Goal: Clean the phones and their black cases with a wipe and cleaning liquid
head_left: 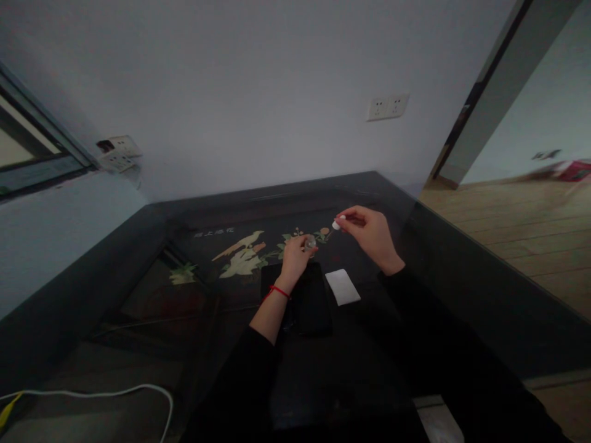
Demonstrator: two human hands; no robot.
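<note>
dark inlaid counter (194,289) against a white wall: left hand (295,255) grips a small clear bottle (309,243); right hand (369,234) pinches its white cap (336,225), a white cloth (342,287) just beside.

We make out one short row of pale characters (215,232), inlaid on the dark table top (194,289), just left of the bird picture (242,243), too small and dim for us to read

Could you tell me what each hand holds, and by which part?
The left hand holds a small clear object in its fingertips; the right hand pinches a small white piece. Which part is too small to tell.
</note>
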